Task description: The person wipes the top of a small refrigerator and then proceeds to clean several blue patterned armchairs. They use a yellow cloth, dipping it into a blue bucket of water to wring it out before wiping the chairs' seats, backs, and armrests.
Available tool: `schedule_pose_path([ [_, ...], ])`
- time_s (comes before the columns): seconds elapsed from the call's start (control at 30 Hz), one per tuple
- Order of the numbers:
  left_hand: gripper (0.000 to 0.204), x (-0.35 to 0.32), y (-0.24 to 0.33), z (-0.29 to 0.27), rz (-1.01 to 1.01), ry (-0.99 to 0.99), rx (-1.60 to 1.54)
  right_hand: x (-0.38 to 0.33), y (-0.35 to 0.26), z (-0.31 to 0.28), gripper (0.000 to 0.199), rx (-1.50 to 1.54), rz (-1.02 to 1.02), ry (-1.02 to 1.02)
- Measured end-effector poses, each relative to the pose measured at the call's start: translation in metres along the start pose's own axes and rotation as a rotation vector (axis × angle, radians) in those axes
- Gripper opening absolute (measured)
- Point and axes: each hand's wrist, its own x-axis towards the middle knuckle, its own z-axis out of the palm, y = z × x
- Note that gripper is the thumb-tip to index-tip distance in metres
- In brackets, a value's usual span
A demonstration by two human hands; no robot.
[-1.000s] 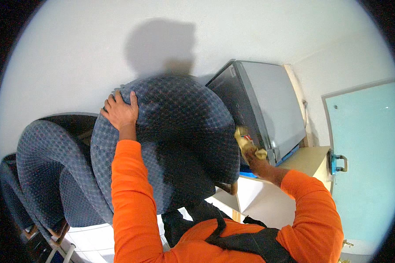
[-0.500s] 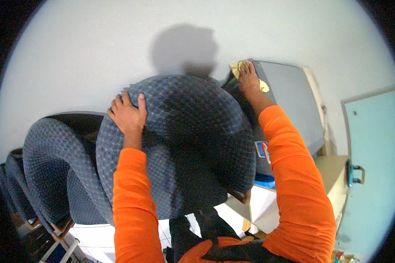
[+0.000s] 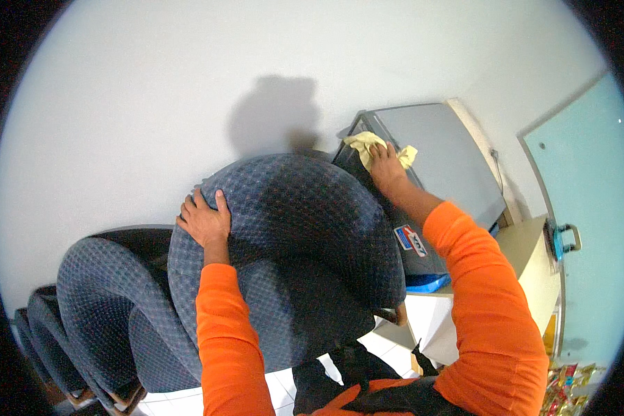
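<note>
Spread fingers of my left hand (image 3: 206, 219) rest on the top left of the backrest of a dark blue patterned upholstered chair (image 3: 284, 201), which stands right in front of me. My right hand (image 3: 387, 166) reaches past the chair and presses a crumpled yellow cloth (image 3: 365, 147) to the edge of a large grey and black box-shaped appliance (image 3: 437, 142). Cloth sticks out on both sides of the fingers. A sticker (image 3: 410, 240) shows on the appliance's dark front, and something blue (image 3: 426, 283) lies beneath it.
More matching chairs (image 3: 97, 291) stand in a row to the left against the pale wall (image 3: 152, 90). The appliance sits on a cream cabinet (image 3: 534, 243). At right is a light blue door (image 3: 589, 194) with a metal handle (image 3: 568, 238); shiny packets (image 3: 568, 388) lie low beside it.
My right hand and the cloth have moved along the appliance's edge, nearer to me. The view has tilted, so everything sits lower. My left hand stays on the chair.
</note>
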Motion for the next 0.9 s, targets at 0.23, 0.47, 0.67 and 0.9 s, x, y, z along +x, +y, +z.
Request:
schedule_pose_path([
  [0.23,0.079,-0.006,-0.025,-0.015,0.167,-0.159,-0.101,-0.196,-0.053,0.056,0.046,0.164,0.041,0.006],
  [0.47,0.072,-0.070,-0.057,-0.051,0.230,-0.217,-0.611,-0.360,-0.116,0.061,0.038,0.690,0.365,-0.186],
  [0.67,0.071,-0.287,-0.055,-0.074,0.312,-0.345,-0.805,-0.347,-0.162,0.010,0.030,1.124,0.154,-0.110],
  [0.9,0.076,-0.514,-0.112,-0.096,0.133,-0.898,-0.796,-0.381,-0.196,0.001,0.057,1.364,-0.037,-0.534],
])
